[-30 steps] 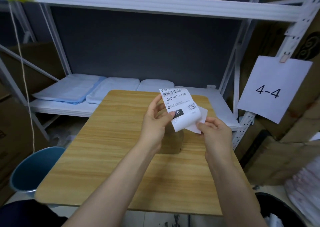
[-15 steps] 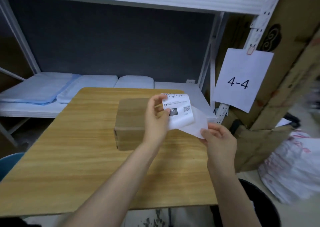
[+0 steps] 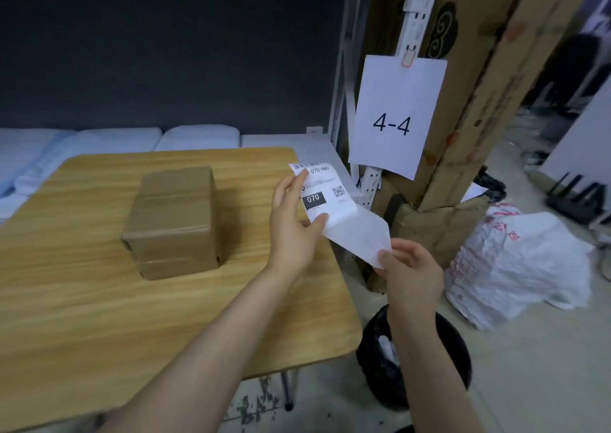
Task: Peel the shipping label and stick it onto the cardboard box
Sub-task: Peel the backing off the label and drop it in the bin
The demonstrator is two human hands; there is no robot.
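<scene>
A taped brown cardboard box point(image 3: 172, 221) sits on the wooden table point(image 3: 99, 317), left of both hands. My left hand point(image 3: 292, 224) pinches the white shipping label point(image 3: 325, 194), printed with a barcode, "070" and a QR code, held upright past the table's right edge. My right hand point(image 3: 410, 267) grips the far corner of the translucent backing sheet point(image 3: 360, 234), which has come away from most of the label and still meets it at the lower edge. Both hands hover in the air, apart from the box.
A black bin point(image 3: 380, 366) stands on the floor below my right hand. A white shelf post carries a "4-4" paper sign point(image 3: 395, 115). Tall cardboard point(image 3: 479, 101) leans at the right, with a white plastic bag point(image 3: 515, 267) beside it. White padded packs point(image 3: 198, 136) lie on the shelf behind.
The view has swung to the right, bringing the box and bin into sight. My hands have pulled apart, and the backing sheet has peeled further off the label toward the lower right.
</scene>
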